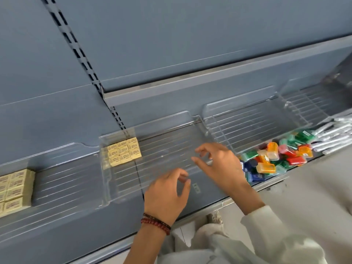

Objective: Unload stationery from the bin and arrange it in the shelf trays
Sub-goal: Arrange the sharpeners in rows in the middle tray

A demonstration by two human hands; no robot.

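Both hands hang over the clear middle tray [163, 147] in the centre of the frame. The left hand [167, 193] is lower and has loosely curled fingers [181, 175], with the thumb tip close to the index finger. I cannot tell if something clear is pinched there. The right hand [219, 164] is a little higher, its fingers apart and bent, and nothing shows between them.

The bin is not in view. The yellow erasers [123, 151] stand packed in the upper left corner of this tray, well apart from the left hand. The pile of coloured pieces [276, 157] lies in the next tray [247, 119], just beside the right wrist, so the right hand is clearly the nearer one. Further right, the white pens [333, 134] lie with their long axis across the frame. I judge that a next pick from the pile asks the right hand to turn to the right.
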